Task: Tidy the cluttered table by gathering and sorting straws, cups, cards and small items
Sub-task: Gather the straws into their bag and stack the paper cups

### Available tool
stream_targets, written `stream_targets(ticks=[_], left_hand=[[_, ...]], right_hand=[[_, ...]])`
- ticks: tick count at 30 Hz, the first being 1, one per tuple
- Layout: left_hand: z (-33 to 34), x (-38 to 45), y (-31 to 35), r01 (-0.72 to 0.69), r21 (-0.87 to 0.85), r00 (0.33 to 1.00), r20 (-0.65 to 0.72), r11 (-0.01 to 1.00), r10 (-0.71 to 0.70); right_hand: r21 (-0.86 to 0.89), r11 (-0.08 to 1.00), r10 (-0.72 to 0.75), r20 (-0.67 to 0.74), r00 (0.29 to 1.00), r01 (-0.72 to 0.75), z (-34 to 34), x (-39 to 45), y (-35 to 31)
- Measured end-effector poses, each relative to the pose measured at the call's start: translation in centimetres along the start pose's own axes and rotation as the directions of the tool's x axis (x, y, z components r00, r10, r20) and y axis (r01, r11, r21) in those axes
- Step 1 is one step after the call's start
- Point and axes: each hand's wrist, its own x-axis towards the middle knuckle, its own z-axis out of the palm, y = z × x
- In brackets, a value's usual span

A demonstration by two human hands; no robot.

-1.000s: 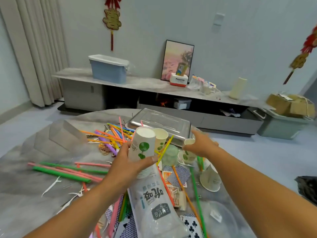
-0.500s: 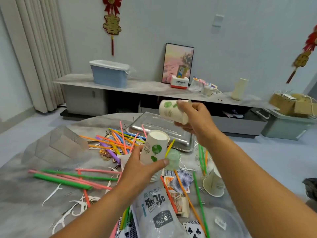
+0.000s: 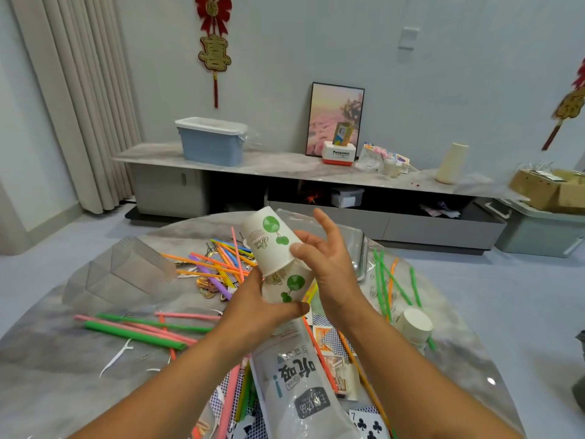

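Note:
My left hand (image 3: 253,307) grips a white paper cup stack (image 3: 286,288) with a green leaf print, held upside down over the table's middle. A second upturned paper cup (image 3: 267,239) sits tilted over the top of that stack. My right hand (image 3: 329,267) touches this top cup with its thumb while its fingers stand spread and straight. Coloured straws (image 3: 218,264) lie in a heap behind the cups, and thicker straws (image 3: 136,331) lie to the left. Playing cards (image 3: 368,424) lie near the front edge.
A white straw pack (image 3: 300,378) lies under my forearms. Another upturned cup (image 3: 413,324) stands at the right among green straws (image 3: 383,286). A metal tray (image 3: 359,245) sits behind my hands, a clear box (image 3: 139,264) at the left, and floss picks (image 3: 117,356) lie near it.
My right hand picked up a cup beside the tray, carried it over and set it upside down on the stack in my left hand. Its fingers have opened.

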Motion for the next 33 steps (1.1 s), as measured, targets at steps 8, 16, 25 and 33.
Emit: stream_targets(ticks=[8,16,25,33], left_hand=[[-1.0,0.0,-0.5,-0.069,0.079,0.991,0.119,0.994,0.059],[-2.5,-1.1,-0.6,-0.204,0.261,0.978,0.096,0.944,0.185],[-2.3,-1.0,-0.1,-0.215,0.227,0.976,0.075,0.95,0.203],[-1.1,-1.0,-0.1,-0.23,0.123,0.973,0.054,0.965,0.225]], right_hand=[[-0.203,0.979,0.045,0.182,0.982,-0.007,-1.6,-0.1,-1.1],[-0.24,0.97,0.106,0.255,0.961,-0.044,-2.2,-0.8,-1.2],[-0.23,0.967,-0.076,0.157,0.985,0.111,-1.0,-1.3,-1.8],[-0.537,0.75,-0.382,0.125,0.916,0.386,0.6,-1.9,-3.4]])
